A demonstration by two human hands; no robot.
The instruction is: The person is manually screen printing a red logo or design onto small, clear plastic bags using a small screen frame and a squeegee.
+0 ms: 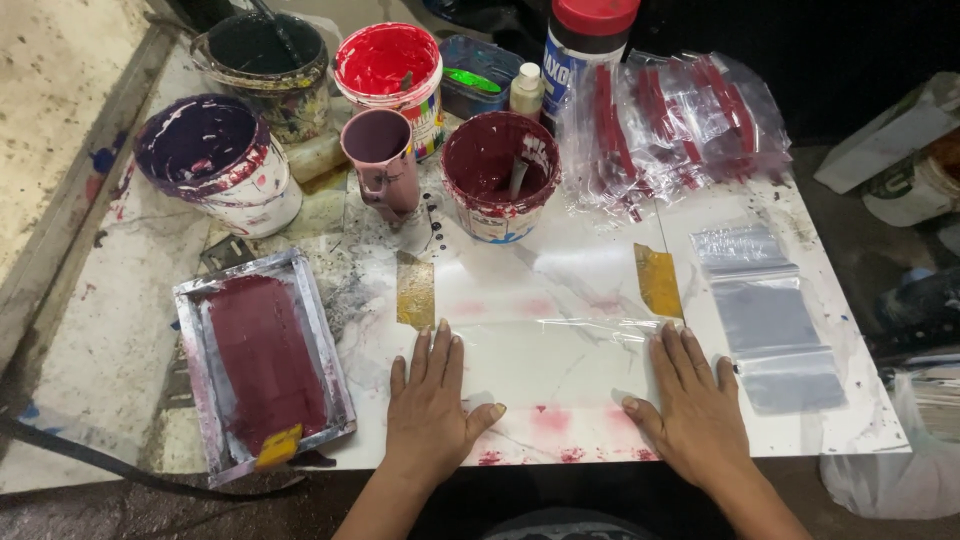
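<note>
Both hands lie flat, fingers spread, pressing a clear rectangular plastic bag [555,345] onto the white paint-stained desk [840,425]. The left hand [430,405] covers the bag's left edge, the right hand [695,405] its right edge; neither grips anything. The bag sits near the front edge of the desk, between two yellowish tape strips [658,280], and its upper edge runs across just below them.

Left of the left hand, a small metal-framed printing screen coated in dark red ink [265,365] lies tilted, close to the front edge. Right of the right hand, a row of flat clear bags [775,320] lies in a column reaching toward the desk's right edge.

The back of the desk is crowded: a maroon paint tub with a stirrer [500,175], a pink cup [382,160], a purple-stained bucket [215,160], a red paint tub [390,75] and a heap of bags holding red strips [670,125]. Bare desk shows between the hands and the tubs.
</note>
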